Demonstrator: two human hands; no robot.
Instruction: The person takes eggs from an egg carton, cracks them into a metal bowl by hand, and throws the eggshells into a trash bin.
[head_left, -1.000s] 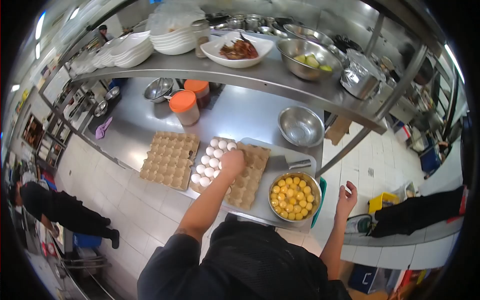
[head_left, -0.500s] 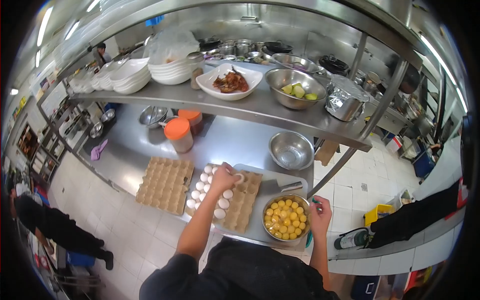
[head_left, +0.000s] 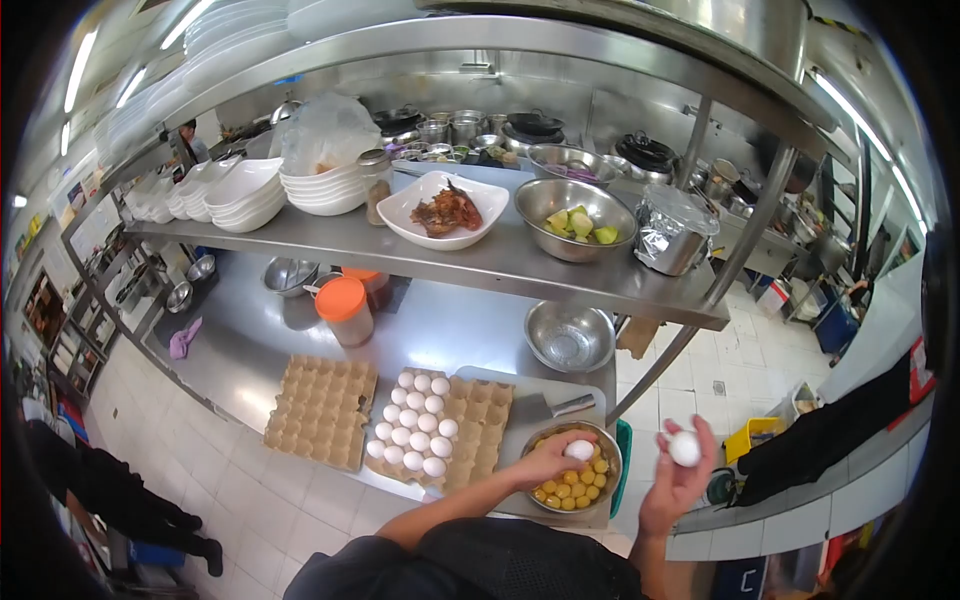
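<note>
My left hand (head_left: 552,462) reaches over the steel bowl of egg yolks (head_left: 572,495) and holds a white egg (head_left: 579,450) above it. To the right of the bowl, my right hand (head_left: 672,498) is raised with its fingers curled round another white egg (head_left: 684,448). Left of the bowl lies a cardboard egg tray (head_left: 478,425), its left part filled with rows of white eggs (head_left: 413,420) and its right part with bare cups. Behind the bowl, a broad-bladed knife (head_left: 560,405) rests on a white cutting board (head_left: 520,388).
A second egg tray (head_left: 320,405) lies farther left. Behind are an orange-lidded container (head_left: 345,305) and a steel bowl (head_left: 570,335). The shelf above carries a white dish of food (head_left: 444,212) and a bowl of cut green pieces (head_left: 576,222). Another person (head_left: 110,490) stands at left.
My left hand has moved right from the egg tray to above the yolk bowl. My right hand has shifted right, away from the bowl's rim, and now shows an egg. The view has tilted slightly.
</note>
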